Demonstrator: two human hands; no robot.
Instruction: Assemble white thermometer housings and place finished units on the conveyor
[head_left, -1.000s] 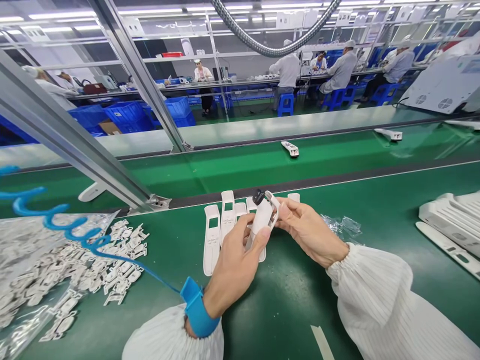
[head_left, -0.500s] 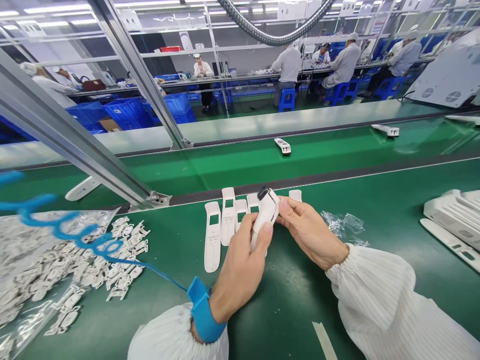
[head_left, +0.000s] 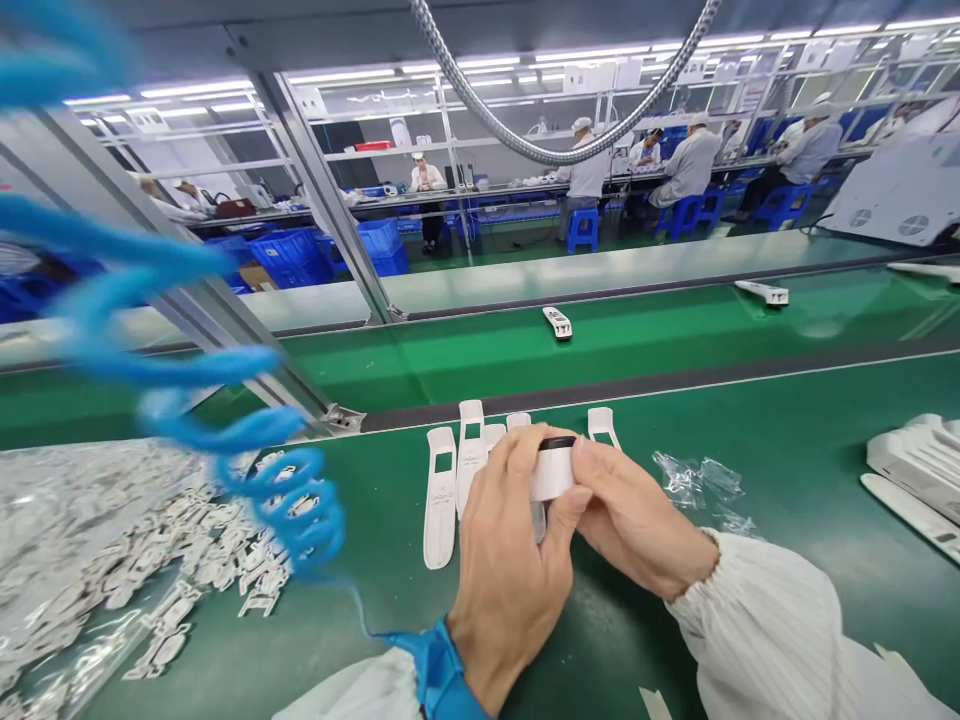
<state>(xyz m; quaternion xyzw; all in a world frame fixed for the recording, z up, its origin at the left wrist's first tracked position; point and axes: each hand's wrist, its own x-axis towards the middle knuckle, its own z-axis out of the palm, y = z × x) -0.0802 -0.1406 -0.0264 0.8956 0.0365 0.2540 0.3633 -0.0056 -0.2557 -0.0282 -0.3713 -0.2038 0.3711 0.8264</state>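
A white plastic handheld device [head_left: 553, 476] with a black end is held between both hands above the green bench. My left hand [head_left: 514, 555] is closed around it from the left, its fingers covering much of the body. From the right, my right hand [head_left: 637, 510] grips the same device, its thumb and fingers against the near end. Whatever else those fingertips hold is hidden. Just behind my hands lie several long white plastic covers with square windows, among them a left one [head_left: 439, 520] and a right one [head_left: 602, 424].
A coiled blue cord [head_left: 277, 490] hangs at left, joined to a blue wrist strap [head_left: 442, 670]. Small white parts [head_left: 202, 540] are heaped below it. Clear plastic scraps [head_left: 682, 480] and stacked white housings [head_left: 919, 460] lie right. Beyond runs a green conveyor [head_left: 465, 355].
The device has been turned so that its black-edged end faces up and the body is more hidden. My left hand has come round it, nearer my right hand. The view has tilted up.
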